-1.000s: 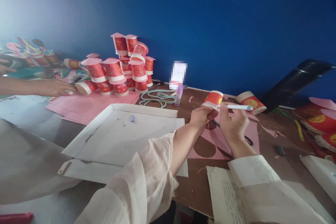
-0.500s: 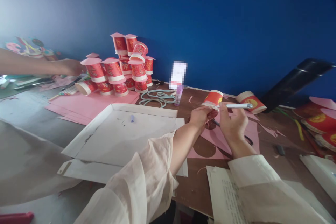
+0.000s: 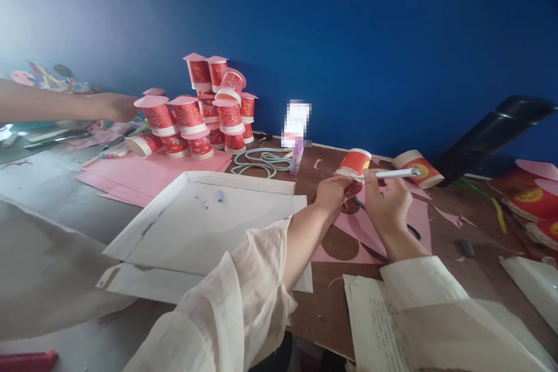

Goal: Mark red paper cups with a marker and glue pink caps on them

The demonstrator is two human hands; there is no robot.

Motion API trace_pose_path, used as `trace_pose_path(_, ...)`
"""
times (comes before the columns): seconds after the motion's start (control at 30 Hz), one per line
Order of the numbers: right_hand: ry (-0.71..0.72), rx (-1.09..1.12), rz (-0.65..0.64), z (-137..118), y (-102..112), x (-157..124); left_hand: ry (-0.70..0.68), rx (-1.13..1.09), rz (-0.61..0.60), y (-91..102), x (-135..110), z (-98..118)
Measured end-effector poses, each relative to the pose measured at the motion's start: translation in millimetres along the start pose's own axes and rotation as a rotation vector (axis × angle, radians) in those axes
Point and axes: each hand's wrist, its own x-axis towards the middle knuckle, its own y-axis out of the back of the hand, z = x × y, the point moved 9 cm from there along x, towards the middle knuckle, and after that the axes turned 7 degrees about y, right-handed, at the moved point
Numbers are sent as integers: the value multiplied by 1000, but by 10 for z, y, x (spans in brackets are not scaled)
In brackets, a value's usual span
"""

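Note:
My left hand (image 3: 335, 193) is closed on a red paper cup (image 3: 355, 161) with a yellow print, which lies tilted away from me, its pale end near my fingers. Closed around a white pen-like stick (image 3: 397, 174) is my right hand (image 3: 389, 200). The stick's left end meets the pale edge of the cup, close to my left fingertips; its exact tip is hard to make out. Beneath both hands lies pink paper (image 3: 410, 218) with round holes cut out. A pair of dark-handled scissors (image 3: 413, 232) is partly hidden by my right wrist.
Several red cups with pink paper tops (image 3: 185, 113) are stacked at left, near another person's hand (image 3: 117, 107). A white cardboard tray (image 3: 244, 232) holds a small purple cap (image 3: 220, 196). A coiled cable (image 3: 261, 164), purple tube (image 3: 297, 158) and black bottle (image 3: 492, 136) stand toward the wall.
My hands, the cup and the white stick stay almost in place. The other person's hand at left has shifted only slightly.

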Motion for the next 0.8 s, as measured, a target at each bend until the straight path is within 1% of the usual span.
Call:
trace_pose_path(0.13,26,-1,-1,-13,-1,8,3,4,8,8,-2,-3)
trace_pose_path(0.3,-18,11,-8,26,-10,3,-1,39,3,0,2,-1)
trace_pose_path(0.47,34,0,-14,-30,-23,7,-9,21,20,13,2,14)
trace_pose_path(0.67,4,9,-10,-9,-3,10,-12,14,12,-1,-12,23)
trace_pose_path(0.8,20,33,41,-61,61,-2,-30,-17,-3,-11,-44,55)
